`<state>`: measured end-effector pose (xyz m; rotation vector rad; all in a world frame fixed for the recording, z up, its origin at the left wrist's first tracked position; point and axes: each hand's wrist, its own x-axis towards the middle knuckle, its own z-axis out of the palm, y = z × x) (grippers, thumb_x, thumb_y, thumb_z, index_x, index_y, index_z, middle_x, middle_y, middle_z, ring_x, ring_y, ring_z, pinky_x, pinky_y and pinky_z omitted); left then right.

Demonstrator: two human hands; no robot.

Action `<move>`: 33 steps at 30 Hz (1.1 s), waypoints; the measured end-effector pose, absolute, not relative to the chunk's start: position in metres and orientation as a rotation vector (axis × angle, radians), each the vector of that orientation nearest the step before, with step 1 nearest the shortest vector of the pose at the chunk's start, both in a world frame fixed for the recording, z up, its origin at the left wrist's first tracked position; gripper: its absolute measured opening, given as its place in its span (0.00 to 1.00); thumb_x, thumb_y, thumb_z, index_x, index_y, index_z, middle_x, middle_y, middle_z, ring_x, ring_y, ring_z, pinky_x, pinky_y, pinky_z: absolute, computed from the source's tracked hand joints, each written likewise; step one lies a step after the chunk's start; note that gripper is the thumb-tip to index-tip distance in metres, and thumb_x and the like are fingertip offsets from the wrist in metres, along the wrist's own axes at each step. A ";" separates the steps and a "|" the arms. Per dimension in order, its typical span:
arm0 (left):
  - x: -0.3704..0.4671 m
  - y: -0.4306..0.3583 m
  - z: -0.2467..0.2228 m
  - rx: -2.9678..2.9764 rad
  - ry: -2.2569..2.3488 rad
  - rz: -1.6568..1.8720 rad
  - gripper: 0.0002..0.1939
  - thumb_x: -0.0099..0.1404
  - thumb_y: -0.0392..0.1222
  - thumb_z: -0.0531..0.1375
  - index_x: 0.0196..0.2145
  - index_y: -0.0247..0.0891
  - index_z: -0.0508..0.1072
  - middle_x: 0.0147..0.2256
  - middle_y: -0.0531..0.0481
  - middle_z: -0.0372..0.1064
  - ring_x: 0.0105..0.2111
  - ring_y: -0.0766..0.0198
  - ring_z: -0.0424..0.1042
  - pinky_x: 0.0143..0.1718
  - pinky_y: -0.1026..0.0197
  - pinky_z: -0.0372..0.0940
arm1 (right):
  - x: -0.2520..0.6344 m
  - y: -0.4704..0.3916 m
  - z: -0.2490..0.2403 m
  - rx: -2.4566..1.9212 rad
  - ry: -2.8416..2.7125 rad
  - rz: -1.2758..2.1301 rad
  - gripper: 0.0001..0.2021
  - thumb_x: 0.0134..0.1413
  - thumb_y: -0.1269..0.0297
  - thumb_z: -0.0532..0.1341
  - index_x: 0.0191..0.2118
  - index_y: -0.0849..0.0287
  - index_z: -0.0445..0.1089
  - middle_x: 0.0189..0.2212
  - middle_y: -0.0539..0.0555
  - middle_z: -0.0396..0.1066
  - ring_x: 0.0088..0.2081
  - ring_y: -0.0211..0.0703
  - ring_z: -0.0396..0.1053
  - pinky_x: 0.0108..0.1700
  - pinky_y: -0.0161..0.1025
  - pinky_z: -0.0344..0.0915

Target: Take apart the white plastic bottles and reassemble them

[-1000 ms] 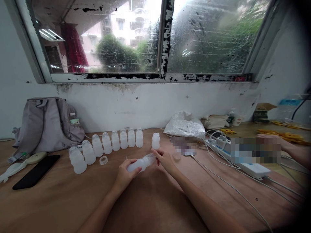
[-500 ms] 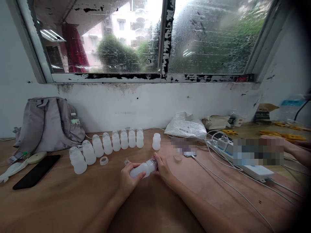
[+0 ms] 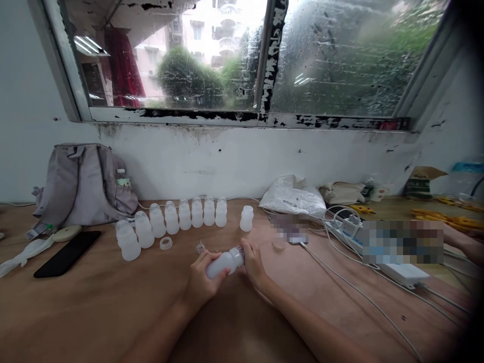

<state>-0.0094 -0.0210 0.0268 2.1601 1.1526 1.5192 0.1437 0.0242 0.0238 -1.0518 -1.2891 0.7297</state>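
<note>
A frosted white baby bottle (image 3: 220, 266) lies tilted between my two hands, its clear top pointing right and slightly up. My left hand (image 3: 202, 276) is wrapped round the body. At the other end, the fingers of my right hand (image 3: 254, 262) close on the clear cap (image 3: 240, 253), partly hiding it. Just beyond my left hand rests a clear nipple piece (image 3: 200, 246) on the table. A translucent ring (image 3: 165, 243) lies farther left, and a second ring (image 3: 279, 245) to the right. One bottle without a clear cap (image 3: 246, 219) stands upright behind my hands.
Several capped bottles (image 3: 171, 218) stand in a curved row at the back left. A black phone (image 3: 68, 254) and a grey backpack (image 3: 86, 184) are on the left. To the right are a silvery bag (image 3: 294, 196), a power strip (image 3: 403, 272), cables and another person's arm (image 3: 463, 241).
The view has shifted a little, so everything sits slightly farther right. Both hands keep their hold on the bottle, and the nipple piece now shows more fully beyond my left hand.
</note>
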 end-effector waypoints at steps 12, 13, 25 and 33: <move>-0.022 -0.004 0.030 2.210 1.186 1.509 0.21 0.56 0.48 0.58 0.46 0.40 0.62 0.41 0.47 0.64 0.40 0.60 0.65 0.41 0.58 0.61 | 0.161 0.012 0.072 -1.055 -1.725 0.670 0.14 0.52 0.51 0.51 0.32 0.57 0.60 0.17 0.43 0.57 0.16 0.32 0.55 0.17 0.30 0.52; -0.023 -0.002 0.029 2.199 1.226 1.530 0.24 0.56 0.49 0.57 0.49 0.40 0.59 0.43 0.46 0.63 0.41 0.60 0.65 0.42 0.57 0.61 | 0.162 0.013 0.080 -1.092 -1.798 0.539 0.13 0.53 0.52 0.51 0.32 0.58 0.61 0.17 0.44 0.59 0.17 0.33 0.57 0.20 0.30 0.53; -0.074 0.032 0.019 2.115 2.061 1.466 0.15 0.61 0.42 0.49 0.42 0.34 0.66 0.40 0.42 0.65 0.43 0.54 0.63 0.45 0.52 0.57 | 0.161 0.104 0.140 -1.694 -2.093 -0.391 0.16 0.52 0.56 0.55 0.44 0.60 0.61 0.34 0.59 0.70 0.41 0.51 0.63 0.39 0.41 0.54; -0.088 0.028 0.016 2.030 2.466 1.181 0.19 0.60 0.42 0.48 0.45 0.29 0.65 0.44 0.36 0.62 0.45 0.47 0.58 0.42 0.48 0.55 | 0.152 0.138 0.119 -1.833 -2.079 -0.387 0.18 0.55 0.52 0.50 0.43 0.62 0.62 0.36 0.64 0.70 0.43 0.53 0.62 0.41 0.44 0.51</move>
